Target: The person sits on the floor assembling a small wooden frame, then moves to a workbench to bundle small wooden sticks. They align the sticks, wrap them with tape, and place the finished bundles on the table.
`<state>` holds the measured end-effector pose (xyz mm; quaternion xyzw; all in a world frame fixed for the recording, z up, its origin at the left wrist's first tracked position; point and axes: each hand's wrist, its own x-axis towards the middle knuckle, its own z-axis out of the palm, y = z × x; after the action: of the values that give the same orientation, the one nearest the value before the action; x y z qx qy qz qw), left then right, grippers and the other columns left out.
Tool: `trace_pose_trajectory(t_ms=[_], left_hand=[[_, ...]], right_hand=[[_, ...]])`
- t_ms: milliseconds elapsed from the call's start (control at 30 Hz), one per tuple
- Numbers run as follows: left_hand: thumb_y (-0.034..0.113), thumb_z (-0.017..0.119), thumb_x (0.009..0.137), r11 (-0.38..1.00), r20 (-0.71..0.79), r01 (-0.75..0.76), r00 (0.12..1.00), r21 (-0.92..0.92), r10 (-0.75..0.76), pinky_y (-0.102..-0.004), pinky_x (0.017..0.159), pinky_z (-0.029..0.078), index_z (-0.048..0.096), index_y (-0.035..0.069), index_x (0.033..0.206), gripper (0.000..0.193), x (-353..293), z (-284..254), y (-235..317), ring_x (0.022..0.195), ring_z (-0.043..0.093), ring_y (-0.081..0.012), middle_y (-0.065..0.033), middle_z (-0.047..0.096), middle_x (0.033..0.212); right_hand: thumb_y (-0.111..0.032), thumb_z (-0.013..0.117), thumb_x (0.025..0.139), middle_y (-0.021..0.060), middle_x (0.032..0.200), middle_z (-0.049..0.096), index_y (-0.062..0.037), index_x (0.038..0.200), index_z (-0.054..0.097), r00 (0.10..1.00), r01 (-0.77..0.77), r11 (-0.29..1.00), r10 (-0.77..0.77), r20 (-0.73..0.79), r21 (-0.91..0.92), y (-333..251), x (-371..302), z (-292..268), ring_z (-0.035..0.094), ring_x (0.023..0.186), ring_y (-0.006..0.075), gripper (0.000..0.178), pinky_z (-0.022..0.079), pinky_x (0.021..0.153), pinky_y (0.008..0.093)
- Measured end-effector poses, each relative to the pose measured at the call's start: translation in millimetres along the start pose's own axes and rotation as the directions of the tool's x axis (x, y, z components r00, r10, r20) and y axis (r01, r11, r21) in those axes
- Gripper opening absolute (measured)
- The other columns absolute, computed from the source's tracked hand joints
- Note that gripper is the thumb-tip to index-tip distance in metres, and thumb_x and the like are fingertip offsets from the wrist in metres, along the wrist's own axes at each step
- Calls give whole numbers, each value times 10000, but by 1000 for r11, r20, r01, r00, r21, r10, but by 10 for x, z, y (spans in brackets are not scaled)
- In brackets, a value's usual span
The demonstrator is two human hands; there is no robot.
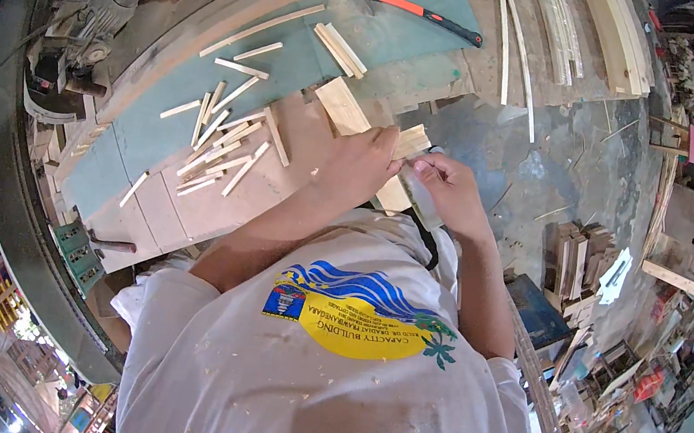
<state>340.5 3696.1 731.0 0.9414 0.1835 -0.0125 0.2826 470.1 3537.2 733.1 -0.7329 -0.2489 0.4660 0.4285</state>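
Note:
My left hand (361, 166) is closed around a short pale piece of wood (413, 140), whose end sticks out past the fingers. Beneath that hand lies a wider pale board (342, 105), and its lower part (394, 195) shows again near my shirt. Close to the short piece, my right hand (452, 194) has its thumb and fingers pinched together; whatever is between them is too small or hidden to name. Several thin wooden sticks (224, 148) lie scattered on the bench, to the left of my hands.
A hammer (426, 17) with an orange and black handle rests at the bench's far side. Long wood strips (556, 25) lie at the far right. Left stands a grey machine (80, 50). Wood offcuts (574, 259) are stacked on the floor at right.

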Motion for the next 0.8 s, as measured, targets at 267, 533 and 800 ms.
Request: trace_pose_trajectory(t_ms=[267,533,800], left_hand=[[268,730,880,1000,73,5,997,20,-6,-441,640,571,183,57,1595,924,-46,-117,23,745,709,-317,-175,688,925],[269,666,930,970,87,-174,983,168,162,-412,619,574,339,186,1569,723,-82,-57,36,764,706,-286,-113,652,923],[287,645,947,977,30,-185,983,104,183,-413,644,575,513,121,1463,559,-95,38,18,814,687,-289,-113,636,910]], right_hand=[[-266,633,1013,17,890,669,5,1043,714,1000,-10,994,12,-23,106,-11,-30,25,565,828,97,285,465,750,276],[-257,623,1016,15,868,676,4,1044,714,1000,-19,997,19,-5,74,-1,-51,-8,565,813,88,278,473,734,273],[-226,623,1009,8,872,669,0,1042,702,1000,-1,997,2,-11,78,66,-102,-32,560,823,86,242,470,745,273]])
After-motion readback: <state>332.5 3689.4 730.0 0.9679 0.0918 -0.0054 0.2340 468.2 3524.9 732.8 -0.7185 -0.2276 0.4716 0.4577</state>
